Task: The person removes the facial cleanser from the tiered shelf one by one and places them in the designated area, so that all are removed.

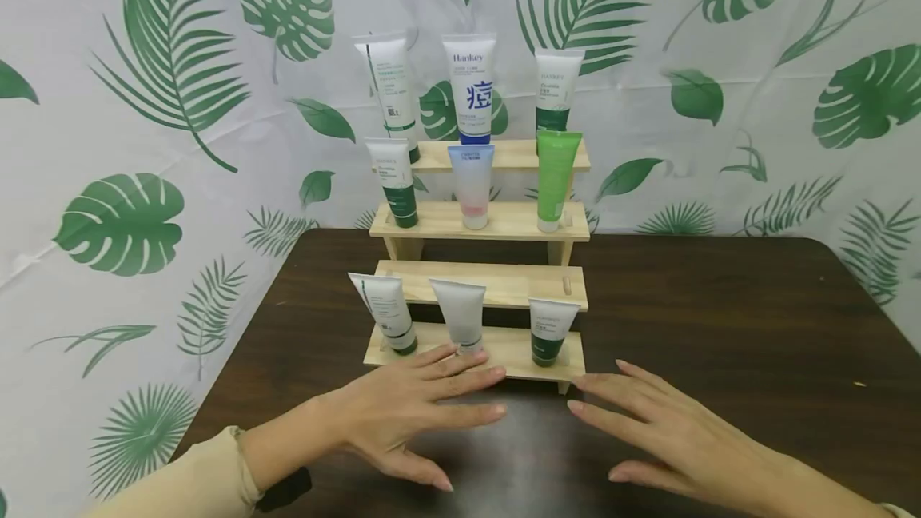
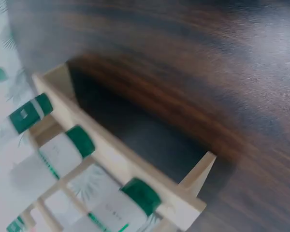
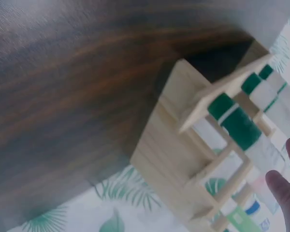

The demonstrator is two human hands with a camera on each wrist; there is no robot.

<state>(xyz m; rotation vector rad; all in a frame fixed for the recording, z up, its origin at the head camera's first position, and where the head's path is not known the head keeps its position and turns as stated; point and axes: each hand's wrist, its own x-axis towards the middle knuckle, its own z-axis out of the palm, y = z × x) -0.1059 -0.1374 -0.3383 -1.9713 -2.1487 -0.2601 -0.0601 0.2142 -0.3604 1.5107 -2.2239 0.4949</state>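
Observation:
A tiered wooden stand [image 1: 496,284] holds several squeeze tubes, upright on their caps. My left hand [image 1: 413,414], its fingers extended, is in front of the lowest step and overlaps the base of the plain white tube [image 1: 460,312]. Left of that tube leans a white tube with a dark green cap [image 1: 388,312]. To the right stands a small white and green tube [image 1: 550,332], nearest to my right hand [image 1: 669,430], whose fingers are spread near the stand's front right corner. Neither hand holds anything. The right wrist view catches only fingertips [image 3: 279,187] at its right edge.
Higher steps carry a white and green tube [image 1: 395,182], a blue-pink tube [image 1: 472,186], a bright green tube [image 1: 557,181] and a blue-capped white tube [image 1: 471,88], among others. The dark wooden table [image 1: 719,318] meets a leaf-patterned cloth [image 1: 216,142] behind.

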